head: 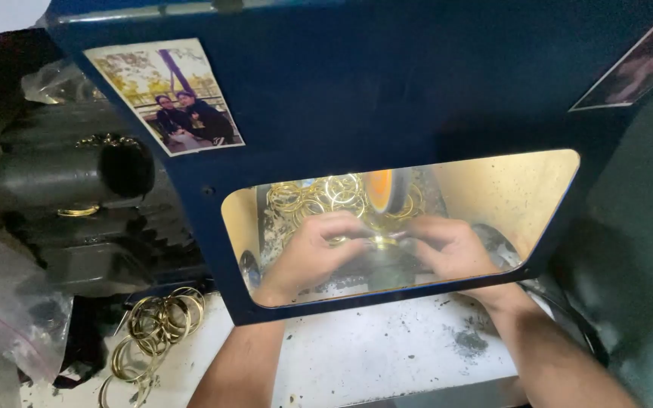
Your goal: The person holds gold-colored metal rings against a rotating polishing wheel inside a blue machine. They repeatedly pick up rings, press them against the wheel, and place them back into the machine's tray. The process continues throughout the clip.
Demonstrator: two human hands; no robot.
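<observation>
both hands reach through the lit window of a dark blue hood (387, 91). left hand (307, 253) and right hand (455, 245) meet at frame centre, each pinching one side of a thin gold ring (378, 240), so both grips are closed on it. the ring sits just under the orange polishing wheel (381, 190), which stands at 12 o'clock from the hands; whether ring and wheel touch is too blurred to tell. behind the wheel, at 11 to 1 o'clock from the hands, lies a pile of gold rings inside the hood (319, 193). forearms run down to 6 o'clock over a dusty white tabletop (387, 355), with a dark dust smear at 5 o'clock. second heap of gold rings (156, 329) lies on the tabletop at 8 o'clock from the hands, outside the hood, well apart from them. black motor body (77, 196) at 9 o'clock, left of the hood. clear plastic bag (1, 310) at far lower left. a photo print (168, 94) is stuck on the hood face at 11 o'clock, another at the upper right edge, partly cut off.
</observation>
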